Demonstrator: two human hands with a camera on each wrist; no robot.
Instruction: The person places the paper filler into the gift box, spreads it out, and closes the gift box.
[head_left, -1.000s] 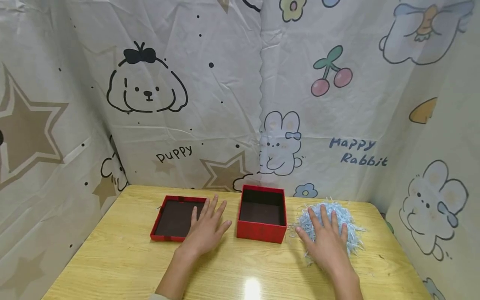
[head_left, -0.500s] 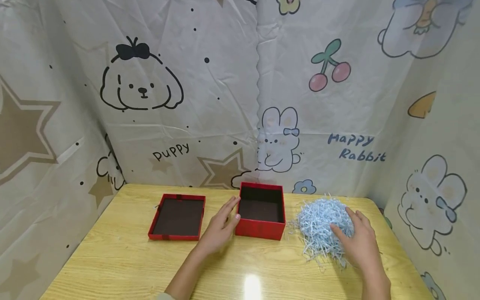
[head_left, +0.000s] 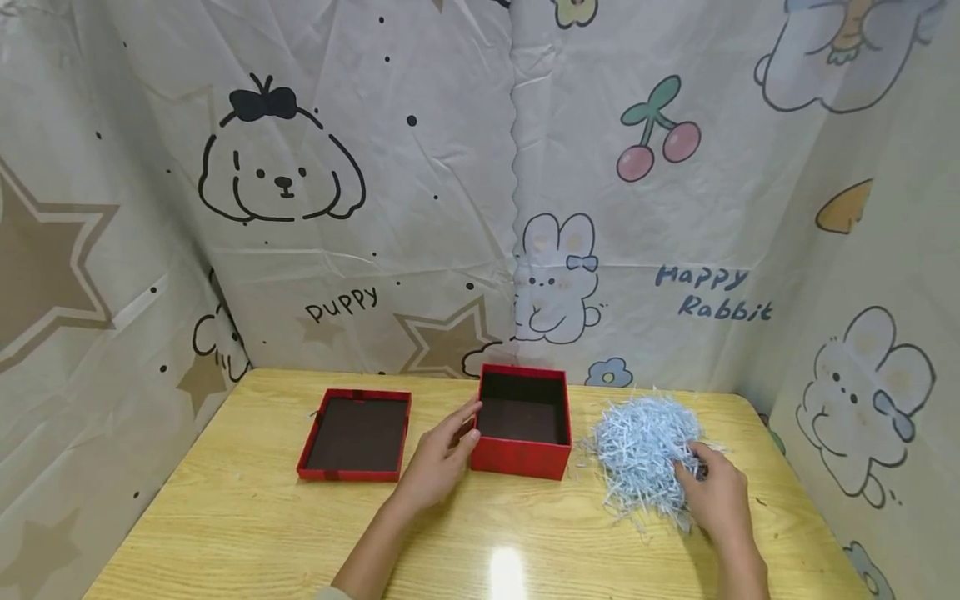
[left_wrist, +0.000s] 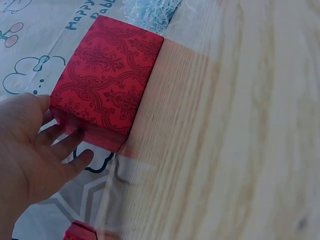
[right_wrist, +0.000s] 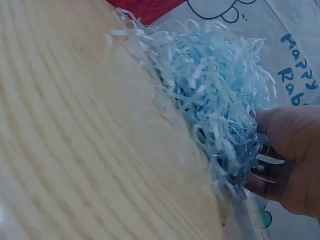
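A red gift box [head_left: 520,458] with a dark inside stands without its lid at the middle back of the table. The person's left hand [head_left: 435,458] touches its left side; in the left wrist view the fingers [left_wrist: 67,145] lie fairly straight along that wall, the thumb by a corner. To the right is a loose heap of light blue shredded paper [head_left: 648,450]. The right hand [head_left: 718,492] grips the heap's right edge, thumb and fingers curled into the strands [right_wrist: 215,85]. Its fingertips are partly hidden among them.
The red box lid [head_left: 356,435] lies left of the left hand, dark inside facing up. Stray paper strands lie around the heap. A printed cloth [head_left: 442,208] hangs behind and beside the wooden table [head_left: 285,533].
The left hand moved right from over the lid to the box's side. The right hand slid from atop the paper heap to its right edge, and its fingers curled in.
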